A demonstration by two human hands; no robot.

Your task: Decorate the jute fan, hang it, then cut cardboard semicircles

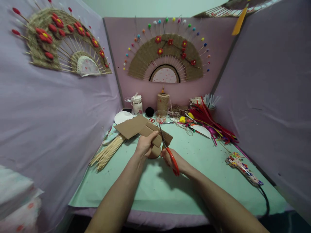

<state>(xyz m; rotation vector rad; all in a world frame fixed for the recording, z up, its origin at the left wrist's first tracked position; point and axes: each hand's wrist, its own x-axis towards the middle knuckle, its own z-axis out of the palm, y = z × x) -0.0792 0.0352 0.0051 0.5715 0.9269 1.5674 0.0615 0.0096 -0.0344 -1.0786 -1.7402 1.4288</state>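
Observation:
My left hand [144, 145] pinches a piece of brown cardboard [151, 135], thumb on top, above the middle of the table. In my right hand [167, 156] is a pair of scissors [173, 160] with red-orange handles. Their blades point away from me and lie slightly apart across the cardboard's right part; whether they are cutting into it I cannot tell. A larger cardboard sheet [132, 126] extends to the left behind my left hand. Beneath the hands shows a rounded cardboard piece [155, 152], partly covered.
Bamboo sticks [109, 152] lie on the left. Along the back stand a white bottle [137, 105] and a twine spool [163, 102]. Red pipe cleaners [206, 115] are heaped back right. A glue gun [244, 170] with a black cord lies right. Decorated fans [166, 58] hang on the walls.

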